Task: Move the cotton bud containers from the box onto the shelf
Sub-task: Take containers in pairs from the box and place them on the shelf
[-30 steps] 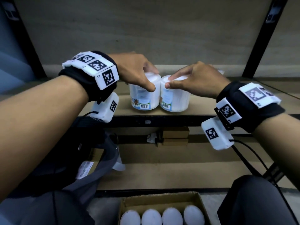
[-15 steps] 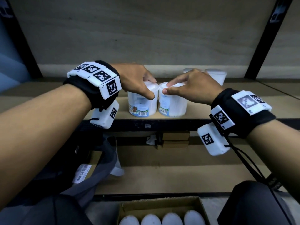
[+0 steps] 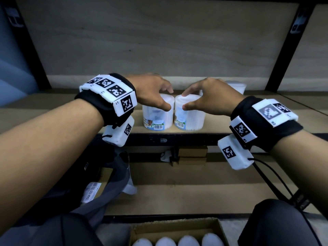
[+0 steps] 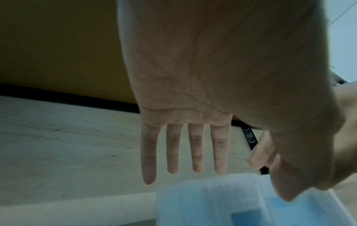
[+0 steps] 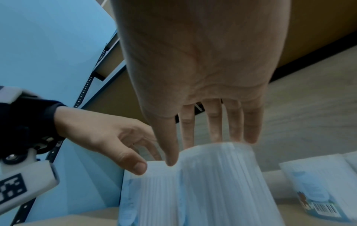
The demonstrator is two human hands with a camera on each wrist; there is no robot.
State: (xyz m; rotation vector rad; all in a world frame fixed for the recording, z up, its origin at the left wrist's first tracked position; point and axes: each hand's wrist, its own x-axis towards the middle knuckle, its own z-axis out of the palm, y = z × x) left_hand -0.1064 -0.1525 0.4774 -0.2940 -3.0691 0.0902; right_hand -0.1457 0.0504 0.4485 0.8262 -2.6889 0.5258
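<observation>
Two white cotton bud containers stand side by side near the front of the wooden shelf: the left container and the right container. My left hand hovers over the left one with its fingers straight and spread. My right hand hovers over the right container, fingers straight, their tips at its top rim. Neither hand grips anything. The cardboard box lies below, by my knees.
More containers stand at the back right of the shelf, one visible as a container in the right wrist view. Several white lids show in the box. Black uprights frame the shelf. A dark bag lies lower left.
Both hands gripped the container tops a second ago; now the fingers have straightened and lifted off. The two containers stay standing together on the shelf.
</observation>
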